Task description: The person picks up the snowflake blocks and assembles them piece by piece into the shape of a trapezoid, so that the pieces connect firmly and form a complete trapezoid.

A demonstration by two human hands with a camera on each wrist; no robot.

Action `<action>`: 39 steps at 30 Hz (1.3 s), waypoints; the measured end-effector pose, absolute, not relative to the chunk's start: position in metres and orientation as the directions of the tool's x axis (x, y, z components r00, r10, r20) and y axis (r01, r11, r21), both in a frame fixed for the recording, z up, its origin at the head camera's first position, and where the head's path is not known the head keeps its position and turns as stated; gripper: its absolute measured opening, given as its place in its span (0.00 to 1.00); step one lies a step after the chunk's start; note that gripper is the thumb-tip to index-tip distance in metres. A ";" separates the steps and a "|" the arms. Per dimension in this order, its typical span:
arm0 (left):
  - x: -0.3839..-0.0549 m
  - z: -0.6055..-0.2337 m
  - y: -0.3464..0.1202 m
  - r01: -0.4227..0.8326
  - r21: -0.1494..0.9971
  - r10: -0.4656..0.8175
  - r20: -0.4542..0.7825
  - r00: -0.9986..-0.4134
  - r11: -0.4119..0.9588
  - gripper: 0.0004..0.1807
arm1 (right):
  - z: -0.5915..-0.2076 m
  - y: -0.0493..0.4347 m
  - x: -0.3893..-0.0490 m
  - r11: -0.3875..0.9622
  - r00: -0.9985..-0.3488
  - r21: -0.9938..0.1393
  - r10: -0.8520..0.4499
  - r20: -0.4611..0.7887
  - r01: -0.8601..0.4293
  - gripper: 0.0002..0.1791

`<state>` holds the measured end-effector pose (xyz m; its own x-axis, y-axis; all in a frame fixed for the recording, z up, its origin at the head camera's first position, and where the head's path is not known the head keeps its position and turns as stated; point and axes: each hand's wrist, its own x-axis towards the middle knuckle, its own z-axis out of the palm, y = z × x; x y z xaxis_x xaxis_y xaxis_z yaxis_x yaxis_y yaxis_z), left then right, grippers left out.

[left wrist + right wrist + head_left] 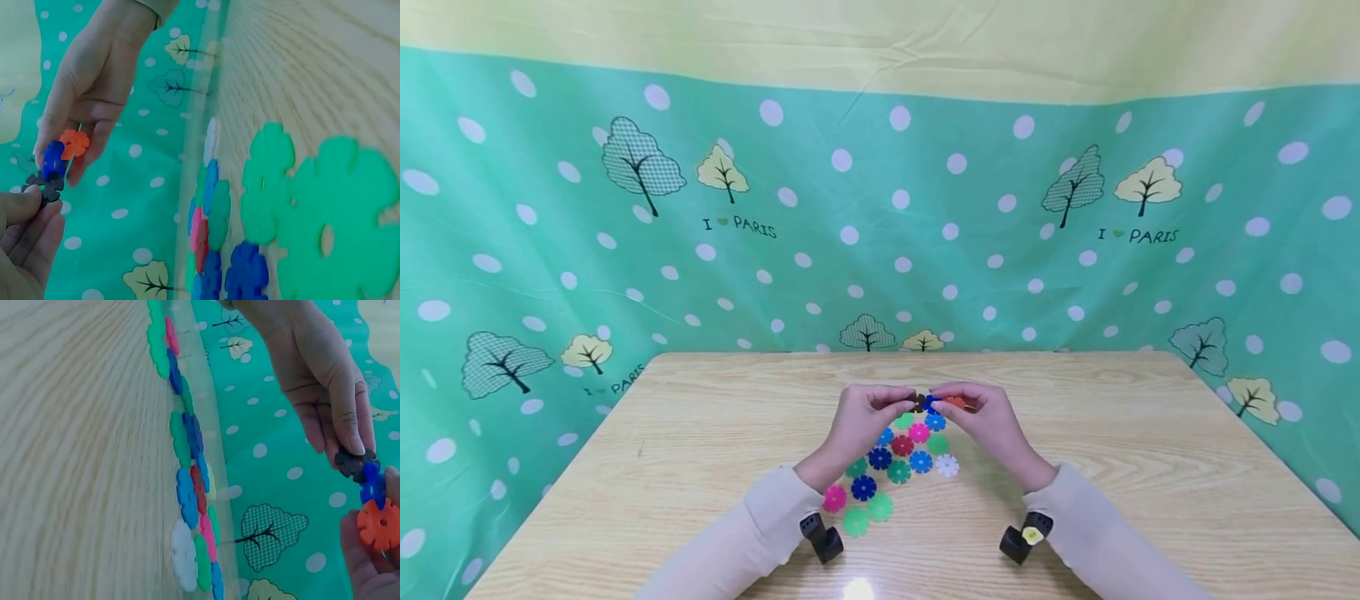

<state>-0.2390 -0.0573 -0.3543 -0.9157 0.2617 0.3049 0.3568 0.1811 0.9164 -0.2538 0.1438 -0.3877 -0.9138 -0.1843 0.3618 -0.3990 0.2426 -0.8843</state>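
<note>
Both hands meet over the far middle of the table, holding a short chain of notched plastic flower discs. My left hand pinches the black disc between thumb and fingers. This disc meets a dark blue disc, turned nearly edge-on to it. My right hand grips the blue disc, its thumb against it in the right wrist view. An orange disc sits on the blue one's other side, in front of the right fingers. Part of the blue disc is hidden by the right thumb.
Below the hands, loose discs lie flat on the wooden table: a white disc, a red disc, a pink disc, a light green disc and several others. A polka-dot curtain hangs behind the table.
</note>
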 end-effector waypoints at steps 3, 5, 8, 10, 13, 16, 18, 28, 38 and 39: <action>-0.240 -0.357 -0.057 0.338 0.927 0.258 0.290 -0.921 0.163 0.10 | -0.388 0.141 -0.255 0.239 -0.918 -0.892 -0.204 0.340 -0.383 0.12; -0.241 -0.359 -0.057 0.327 0.933 0.261 0.281 -0.924 0.154 0.10 | -0.388 0.140 -0.255 0.238 -0.926 -0.901 -0.201 0.320 -0.363 0.12; -0.242 -0.362 -0.057 0.316 0.938 0.270 0.270 -0.924 0.144 0.11 | -0.387 0.139 -0.255 0.244 -0.936 -0.910 -0.195 0.294 -0.336 0.12; -0.242 -0.363 -0.057 0.320 0.938 0.278 0.275 -0.920 0.133 0.11 | -0.386 0.139 -0.254 0.241 -0.939 -0.915 -0.197 0.282 -0.325 0.11; -0.241 -0.363 -0.058 0.322 0.938 0.287 0.275 -0.918 0.129 0.11 | -0.385 0.137 -0.253 0.246 -0.941 -0.916 -0.198 0.273 -0.317 0.10; -0.239 -0.363 -0.061 0.308 0.941 0.294 0.258 -0.920 0.139 0.12 | -0.379 0.135 -0.248 0.246 -0.939 -0.914 -0.204 0.275 -0.322 0.08; -0.238 -0.364 -0.065 0.293 0.944 0.298 0.239 -0.924 0.151 0.13 | -0.372 0.135 -0.242 0.255 -0.945 -0.916 -0.195 0.264 -0.309 0.08; -0.245 -0.402 -0.121 0.183 0.953 0.401 0.073 -0.913 0.242 0.18 | -0.380 0.150 -0.243 0.267 -0.959 -0.923 -0.144 0.245 -0.276 0.08; -0.235 -0.416 -0.163 0.121 0.932 0.553 -0.096 -0.828 0.342 0.17 | -0.389 0.160 -0.245 0.304 -0.958 -0.910 -0.137 0.252 -0.283 0.08; -0.235 -0.417 -0.166 0.108 0.934 0.559 -0.109 -0.822 0.341 0.17 | -0.389 0.161 -0.245 0.309 -0.958 -0.908 -0.133 0.253 -0.283 0.08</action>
